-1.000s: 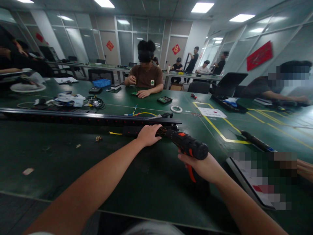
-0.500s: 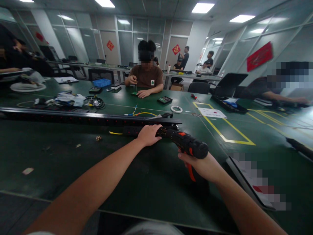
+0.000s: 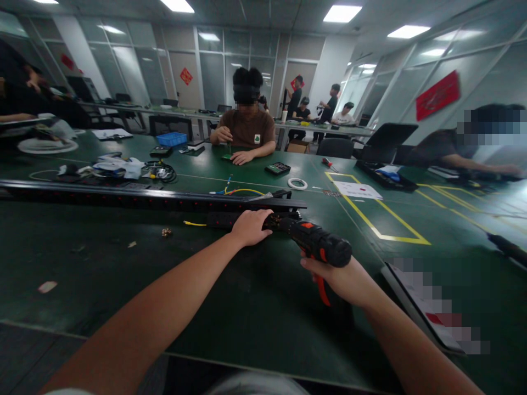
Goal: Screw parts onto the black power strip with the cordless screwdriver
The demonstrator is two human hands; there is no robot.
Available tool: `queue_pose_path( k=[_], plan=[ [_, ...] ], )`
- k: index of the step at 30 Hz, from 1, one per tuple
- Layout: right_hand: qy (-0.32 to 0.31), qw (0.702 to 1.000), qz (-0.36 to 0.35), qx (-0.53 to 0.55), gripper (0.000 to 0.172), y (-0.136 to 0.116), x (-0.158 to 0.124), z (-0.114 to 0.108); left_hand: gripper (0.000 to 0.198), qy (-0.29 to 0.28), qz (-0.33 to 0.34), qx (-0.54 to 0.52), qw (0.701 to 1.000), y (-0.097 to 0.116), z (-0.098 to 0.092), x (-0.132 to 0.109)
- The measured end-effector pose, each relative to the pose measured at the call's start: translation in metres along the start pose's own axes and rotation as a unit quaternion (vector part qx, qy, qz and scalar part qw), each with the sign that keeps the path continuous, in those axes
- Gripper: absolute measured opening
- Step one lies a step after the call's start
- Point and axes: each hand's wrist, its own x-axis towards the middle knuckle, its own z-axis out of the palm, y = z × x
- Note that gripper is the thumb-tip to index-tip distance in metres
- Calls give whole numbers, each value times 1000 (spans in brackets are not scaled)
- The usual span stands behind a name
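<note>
My right hand [image 3: 340,274] is wrapped round the handle of a black and orange cordless drill [image 3: 317,241], which points left. The drill's front end meets the right end of a short black strip [image 3: 220,220], where small brass-coloured parts show. My left hand [image 3: 251,227] grips this strip near that end, its fingers curled over the far side and partly hidden. A yellow wire [image 3: 194,224] sticks out at the strip's left. Just behind lies a long black rail [image 3: 164,202] with red dots along it. Small brass-coloured pieces [image 3: 166,232] sit in a heap to the left.
A notebook-like item [image 3: 424,307] lies right of my forearm. Beyond the rail are coiled cables [image 3: 158,171], a white tape ring [image 3: 297,184], a circuit board [image 3: 278,168] and a blue basket [image 3: 172,139]. A co-worker [image 3: 247,123] sits across the table.
Both hands and the strip stay nearly in place; the drill shifts very slightly right. In the background, standing people have moved left.
</note>
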Motion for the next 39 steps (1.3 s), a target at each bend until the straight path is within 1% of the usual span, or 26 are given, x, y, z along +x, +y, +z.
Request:
queue_pose_path(
  k=[9, 15, 23, 34, 39],
  plan=[
    [11, 1000, -7, -2, 24, 0, 0, 0, 61, 5, -12, 7, 1000, 0, 2, 1],
    [9, 1000, -1, 6, 21, 1, 2, -1, 61, 13, -5, 7, 1000, -3, 5, 1],
    [8, 1000, 27, 14, 18, -3, 0, -3, 62, 7, -6, 4, 1000, -3, 5, 1],
    [4, 1000, 16, 7, 19, -4, 1, -3, 65, -3, -10, 1, 1000, -2, 3, 1],
    [4, 999, 25, 19, 18, -3, 1, -2, 65, -3, -8, 1, 1000, -3, 4, 2]
  ],
)
